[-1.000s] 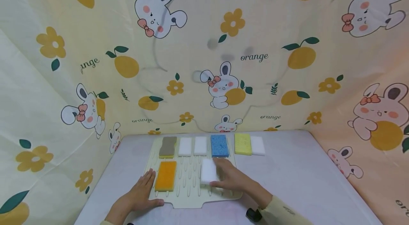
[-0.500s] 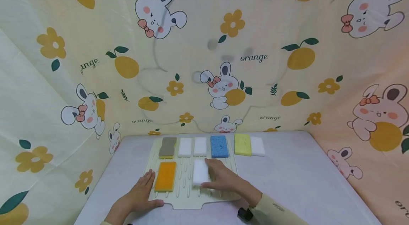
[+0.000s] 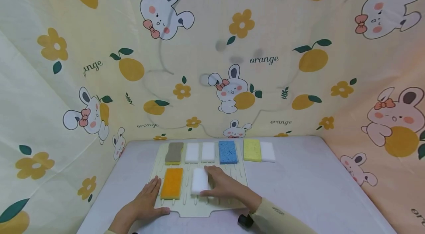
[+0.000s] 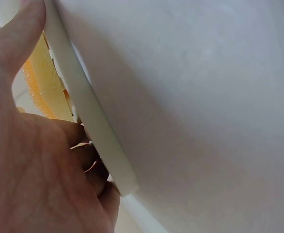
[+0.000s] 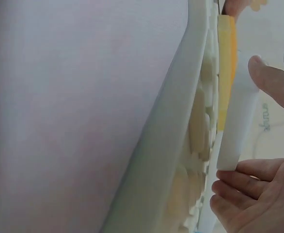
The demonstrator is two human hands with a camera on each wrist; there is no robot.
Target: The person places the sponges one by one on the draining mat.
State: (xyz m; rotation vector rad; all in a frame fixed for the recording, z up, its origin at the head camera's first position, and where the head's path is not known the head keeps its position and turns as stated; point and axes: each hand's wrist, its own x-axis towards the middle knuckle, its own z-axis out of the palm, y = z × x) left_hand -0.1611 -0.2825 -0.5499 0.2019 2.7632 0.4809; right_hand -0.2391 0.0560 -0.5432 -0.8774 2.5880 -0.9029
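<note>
My right hand (image 3: 224,186) holds a white sponge (image 3: 199,181) by its ends, over the front half of a cream ridged drying mat (image 3: 196,210). In the right wrist view that white sponge (image 5: 241,111) stands between thumb and fingertips, tilted over the mat. My left hand (image 3: 144,200) rests at the mat's left edge with its fingers extended. Thumb and fingers touch the mat's rim (image 4: 88,102) in the left wrist view. Just right of the left fingers lies an orange and yellow sponge (image 3: 172,183).
Along the mat's back row lie a grey and yellow sponge (image 3: 174,152), two white sponges (image 3: 192,152) and a blue sponge (image 3: 227,152). Right of the mat, on the white table (image 3: 299,182), are a yellow-green sponge (image 3: 252,150) and another white one (image 3: 268,151). A printed curtain (image 3: 199,42) surrounds the table.
My right hand has carried the white sponge leftward across the front of the mat, closer to the orange sponge. The left hand has stayed at the mat's edge.
</note>
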